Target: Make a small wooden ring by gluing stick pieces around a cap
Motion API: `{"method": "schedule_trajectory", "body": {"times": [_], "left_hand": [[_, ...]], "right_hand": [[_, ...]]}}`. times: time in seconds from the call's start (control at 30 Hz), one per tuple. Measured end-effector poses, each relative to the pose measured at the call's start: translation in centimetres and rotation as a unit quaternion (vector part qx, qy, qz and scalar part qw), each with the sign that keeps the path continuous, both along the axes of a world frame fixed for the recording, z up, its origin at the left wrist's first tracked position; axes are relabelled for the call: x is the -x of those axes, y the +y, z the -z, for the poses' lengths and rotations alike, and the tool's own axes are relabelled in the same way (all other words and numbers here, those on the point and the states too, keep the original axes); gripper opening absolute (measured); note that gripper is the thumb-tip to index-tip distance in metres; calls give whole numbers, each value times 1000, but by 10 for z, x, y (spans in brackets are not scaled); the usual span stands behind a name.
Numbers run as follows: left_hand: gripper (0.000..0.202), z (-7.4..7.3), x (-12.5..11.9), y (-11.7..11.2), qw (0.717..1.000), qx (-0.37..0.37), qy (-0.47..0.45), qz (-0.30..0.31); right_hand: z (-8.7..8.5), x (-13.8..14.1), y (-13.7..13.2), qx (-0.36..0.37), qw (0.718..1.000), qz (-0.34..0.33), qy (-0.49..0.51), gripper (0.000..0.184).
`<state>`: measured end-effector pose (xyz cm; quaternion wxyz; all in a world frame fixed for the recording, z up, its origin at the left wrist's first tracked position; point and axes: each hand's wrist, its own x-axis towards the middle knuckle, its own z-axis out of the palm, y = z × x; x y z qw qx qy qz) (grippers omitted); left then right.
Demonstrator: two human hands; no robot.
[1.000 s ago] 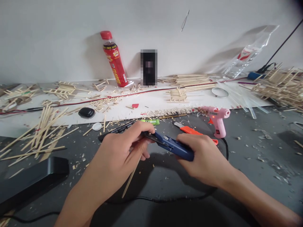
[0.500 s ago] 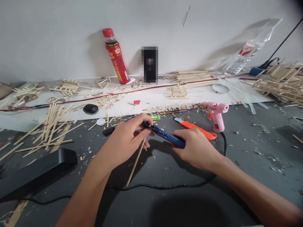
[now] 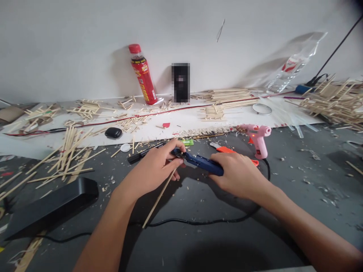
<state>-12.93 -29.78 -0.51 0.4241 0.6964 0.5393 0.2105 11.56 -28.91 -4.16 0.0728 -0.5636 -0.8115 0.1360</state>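
Observation:
My right hand (image 3: 238, 173) is wrapped around the blue handles of a pair of cutting pliers (image 3: 202, 163), whose dark jaws point left. My left hand (image 3: 155, 164) pinches a thin wooden stick (image 3: 159, 200) close to those jaws. The stick slants down toward me, its lower end near a black cable (image 3: 195, 223). My left fingers partly hide the stick's upper end and the jaw tips, so I cannot tell whether the blades touch it. Behind the pliers lies an orange utility knife (image 3: 225, 149), and a black marker (image 3: 141, 154) lies beside my left hand.
A pink glue gun (image 3: 258, 138) with a lit red light stands at the right. Loose wooden sticks (image 3: 66, 151) pile up on the left, near a black box-like object (image 3: 53, 204). A red bottle (image 3: 143, 79) and a dark phone-like rectangle (image 3: 180, 85) lean on the wall.
The lower end of the stick has swung left and slightly nearer to me. The view has shifted a little. Both hands keep their hold.

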Motion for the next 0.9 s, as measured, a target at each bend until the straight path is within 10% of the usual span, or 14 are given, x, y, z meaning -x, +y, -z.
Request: {"method": "schedule_trajectory", "body": {"times": [0.47,0.9], "left_hand": [[23,0,8,0,997,29,63,43],[25,2,-9,-15,969,-94,-219,-59]], "right_hand": [[-7,-16,2,36,999,1,-38,26],[-11,-6,-4,101,961,-1,259,23]]}}
